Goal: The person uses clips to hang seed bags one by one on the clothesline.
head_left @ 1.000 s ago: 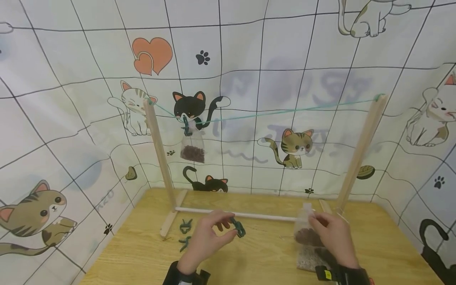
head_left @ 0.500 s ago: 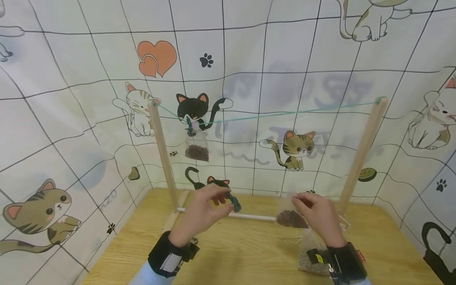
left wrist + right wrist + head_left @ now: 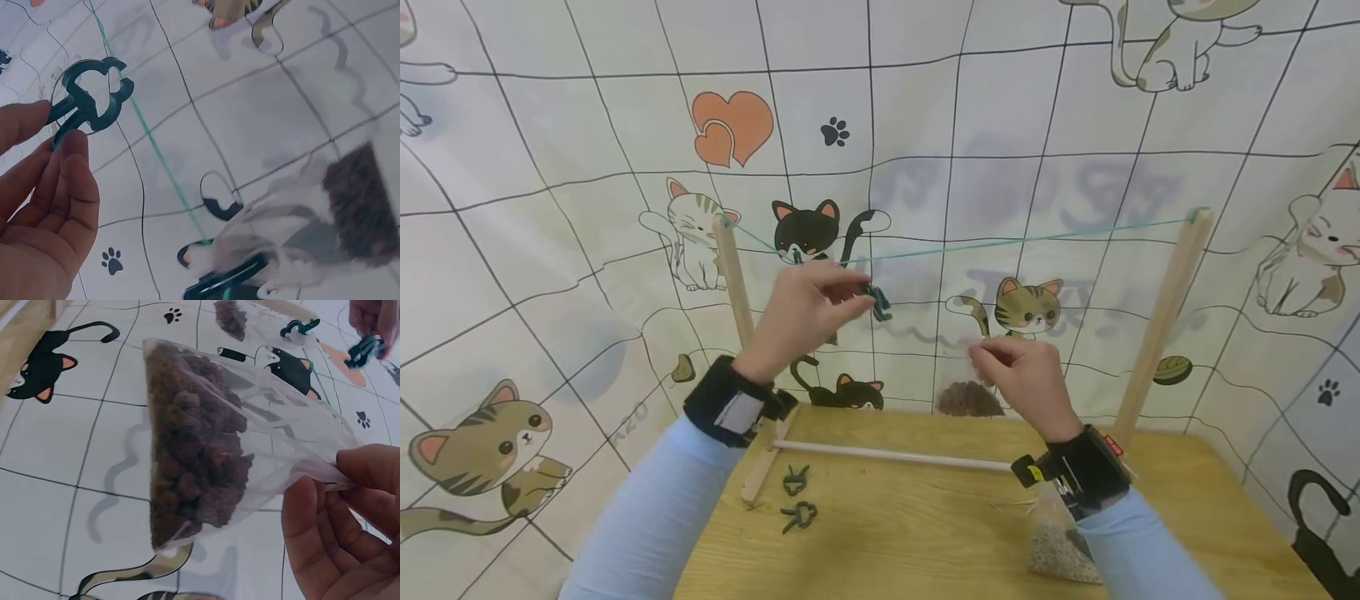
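Green clip (image 3: 877,302) pinched by left hand (image 3: 801,312) and right hand's (image 3: 1026,382) gripped bag (image 3: 966,392) have risen toward string (image 3: 1000,242).

A frame (image 3: 891,454) stands at the back of the counter (image 3: 925,533), its two posts left and right, with a string (image 3: 1000,241) strung between their tops. A clipped bag (image 3: 300,244) hangs from the string near the left post. The left hand (image 3: 805,312) holds a clip (image 3: 877,302) just below the string; the right hand (image 3: 1026,383), lower and to the right, holds a bag (image 3: 966,392). Two clips (image 3: 796,498) lie on the counter by the left post's foot; another bag (image 3: 1060,546) lies under the right wrist.
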A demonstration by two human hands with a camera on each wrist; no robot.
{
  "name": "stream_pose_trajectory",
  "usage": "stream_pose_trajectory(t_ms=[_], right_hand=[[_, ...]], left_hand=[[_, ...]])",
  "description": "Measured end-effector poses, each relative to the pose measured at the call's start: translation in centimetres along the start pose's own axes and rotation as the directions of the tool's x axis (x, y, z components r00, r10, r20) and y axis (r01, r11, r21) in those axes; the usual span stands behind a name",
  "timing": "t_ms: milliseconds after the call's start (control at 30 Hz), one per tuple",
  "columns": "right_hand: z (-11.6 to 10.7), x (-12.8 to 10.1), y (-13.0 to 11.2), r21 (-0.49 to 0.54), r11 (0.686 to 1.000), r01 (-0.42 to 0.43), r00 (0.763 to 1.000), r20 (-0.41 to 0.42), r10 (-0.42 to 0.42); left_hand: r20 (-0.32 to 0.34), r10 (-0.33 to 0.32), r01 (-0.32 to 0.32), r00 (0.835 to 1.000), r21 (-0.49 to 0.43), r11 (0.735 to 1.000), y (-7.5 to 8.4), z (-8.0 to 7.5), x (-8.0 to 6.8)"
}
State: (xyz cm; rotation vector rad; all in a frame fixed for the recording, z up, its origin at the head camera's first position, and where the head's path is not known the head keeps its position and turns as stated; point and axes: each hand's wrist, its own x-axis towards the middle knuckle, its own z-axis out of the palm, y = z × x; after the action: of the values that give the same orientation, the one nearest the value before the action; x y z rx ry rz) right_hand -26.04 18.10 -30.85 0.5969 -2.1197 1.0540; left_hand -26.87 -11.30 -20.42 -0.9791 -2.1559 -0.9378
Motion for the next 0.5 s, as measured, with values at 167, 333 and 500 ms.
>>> stream_pose_trajectory(t_ms=[167,333,500], right_hand=[[0.8,3.3,-1.5,0.045,0.999,0.009,1.000,-0.018,-0.008],[1.6,5.8,-2.6,0.051,0.999,0.017,1.000,-0.016,-0.017],[2.7,7.4,-3.1,0.010,0.997,0.076,0.996,-0.044,-0.075]], left_hand=[[-0.013,-0.092,0.092,0.996,0.021,0.996,0.1,-1.8,3.8],[0.014,-0.157,0.155,0.987,0.094,0.983,-0.2,-2.6,6.7],[0.068,-0.270,0.261,0.960,0.122,0.958,-0.8,-2.7,8.6]])
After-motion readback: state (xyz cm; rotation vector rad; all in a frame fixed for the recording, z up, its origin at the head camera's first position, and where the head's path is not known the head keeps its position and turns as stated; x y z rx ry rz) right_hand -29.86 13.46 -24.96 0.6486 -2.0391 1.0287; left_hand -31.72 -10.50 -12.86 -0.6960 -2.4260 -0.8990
